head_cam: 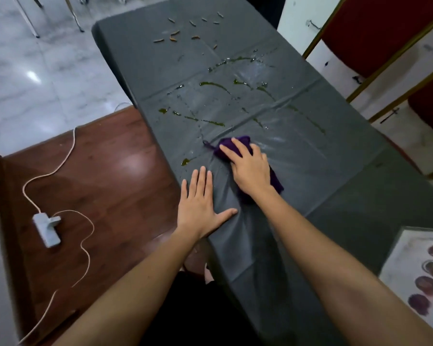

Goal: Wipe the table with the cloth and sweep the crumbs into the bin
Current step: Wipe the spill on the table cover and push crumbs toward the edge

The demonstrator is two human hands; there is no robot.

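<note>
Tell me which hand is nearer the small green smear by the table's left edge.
Left. The left hand lies flat on the grey table cover just below the smear; the right hand presses the purple cloth further right.

At the top of the frame about 11 crumbs (175, 33) lie scattered on 1 grey-covered table (360, 196). At centre, 1 purple cloth (240, 142) and 2 hands. At left, 1 white charger (46, 229) with 1 cable (68, 151). At upper right, 2 red chairs (375, 28).
</note>
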